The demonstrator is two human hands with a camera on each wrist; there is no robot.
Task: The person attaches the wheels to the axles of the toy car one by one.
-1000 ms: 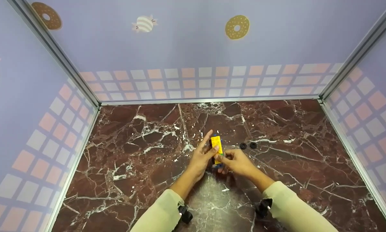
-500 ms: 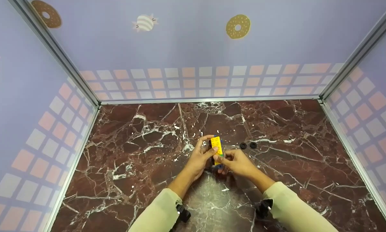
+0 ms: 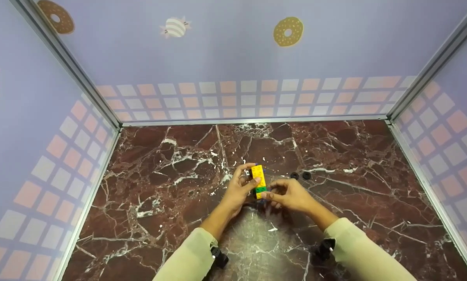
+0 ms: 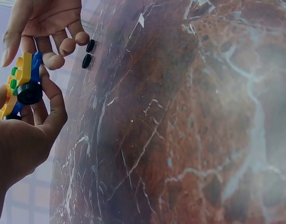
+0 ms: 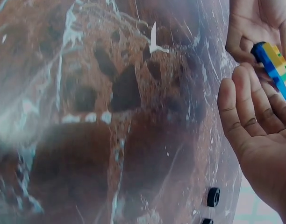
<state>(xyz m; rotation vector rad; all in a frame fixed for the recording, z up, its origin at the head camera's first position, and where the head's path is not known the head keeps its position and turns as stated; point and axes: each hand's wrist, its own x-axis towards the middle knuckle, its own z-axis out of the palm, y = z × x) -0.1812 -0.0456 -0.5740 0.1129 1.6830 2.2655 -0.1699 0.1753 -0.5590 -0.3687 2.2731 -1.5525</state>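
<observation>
Here, in the head view, the left hand (image 3: 235, 193) grips a long yellow, green and blue studded building-block toy (image 3: 258, 171) between thumb and fingers, over the dark red, white-veined marble-patterned tabletop (image 3: 159, 222). The right hand (image 3: 292, 196) is at the toy's near end; contact there is unclear. Two small round black wheels (image 3: 306, 175) lie beyond it on the tabletop. The left wrist view shows a round black wheel (image 4: 30, 93) on the toy's blue base. In the right wrist view, the right fingers stretch out, loosely bent, beside the toy.
</observation>
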